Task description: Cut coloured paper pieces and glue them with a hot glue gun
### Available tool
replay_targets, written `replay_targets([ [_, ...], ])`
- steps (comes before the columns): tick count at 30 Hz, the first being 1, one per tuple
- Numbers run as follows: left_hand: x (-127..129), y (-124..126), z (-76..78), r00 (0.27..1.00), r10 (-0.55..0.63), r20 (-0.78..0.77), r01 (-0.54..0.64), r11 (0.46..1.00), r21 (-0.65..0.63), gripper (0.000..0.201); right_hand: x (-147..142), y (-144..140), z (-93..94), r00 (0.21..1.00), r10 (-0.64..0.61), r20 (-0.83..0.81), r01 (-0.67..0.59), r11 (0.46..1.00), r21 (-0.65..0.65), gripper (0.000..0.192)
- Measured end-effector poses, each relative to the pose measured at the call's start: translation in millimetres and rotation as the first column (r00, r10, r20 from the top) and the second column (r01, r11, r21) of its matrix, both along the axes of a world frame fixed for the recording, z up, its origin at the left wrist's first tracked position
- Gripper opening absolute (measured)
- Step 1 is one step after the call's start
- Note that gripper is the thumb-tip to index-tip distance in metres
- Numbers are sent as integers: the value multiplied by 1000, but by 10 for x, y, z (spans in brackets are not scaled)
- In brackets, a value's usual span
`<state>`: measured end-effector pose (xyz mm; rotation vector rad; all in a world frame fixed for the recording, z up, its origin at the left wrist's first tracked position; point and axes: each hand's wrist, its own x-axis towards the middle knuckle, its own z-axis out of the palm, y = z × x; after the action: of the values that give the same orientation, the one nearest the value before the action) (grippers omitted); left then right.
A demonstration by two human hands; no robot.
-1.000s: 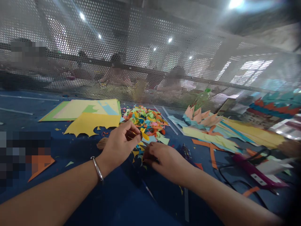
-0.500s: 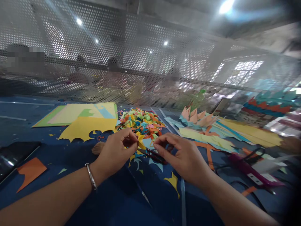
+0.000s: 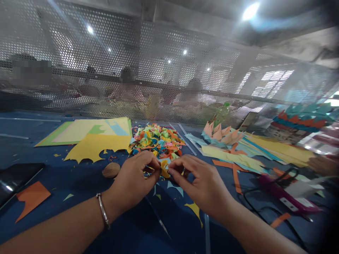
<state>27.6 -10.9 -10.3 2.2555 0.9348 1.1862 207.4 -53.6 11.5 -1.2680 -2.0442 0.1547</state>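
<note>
Both hands meet over the middle of the dark blue counter point(image 3: 79, 183), toward its near edge. The left hand point(image 3: 132, 183), with a thin silver metal bangle point(image 3: 103, 211) on its wrist, has thumb and forefinger pinched together on one side of a small curled yellow-and-orange paper piece point(image 3: 165, 168). The right hand point(image 3: 203, 183) pinches the other side of the same piece, its fingers closed on it, so the paper is held just above the counter between the two hands.

Just beyond the hands lies a heap of small curled paper scraps in many colours point(image 3: 157, 139). To the left of the heap, toward the far left part of the counter, sits a stack of flat yellow and green paper sheets point(image 3: 90, 130), the nearest yellow sheet cut with a jagged edge. A small brown rounded object point(image 3: 111, 170) lies just left of the left hand; what it is cannot be told. An orange paper offcut point(image 3: 31, 195) lies near the left edge. On the right lie long strips of yellow, orange and teal paper point(image 3: 238, 158) and, nearer the right edge, a magenta tool with a black cord point(image 3: 286, 197). A perforated metal screen point(image 3: 169, 70) stands along the far edge.
</note>
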Motion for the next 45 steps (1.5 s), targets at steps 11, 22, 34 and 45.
replay_targets([
  [11,-1,6,-32,1000,11,-2,-11,999,53,13,3,-7,-10,999,-24,20,24,1000,-2,12],
  [22,13,-10,-20,1000,6,4,-6,1000,13,12,-10,-17,-44,1000,4,-25,-4,1000,-19,10],
  [34,-4,-12,-17,999,31,32,-30,999,-21,11,48,20,-86,961,-73,-266,19,979,-203,14],
  [45,-20,-48,-9,1000,-18,21,16,998,62,12,-35,59,-23,905,-48,-422,-113,931,-348,17],
])
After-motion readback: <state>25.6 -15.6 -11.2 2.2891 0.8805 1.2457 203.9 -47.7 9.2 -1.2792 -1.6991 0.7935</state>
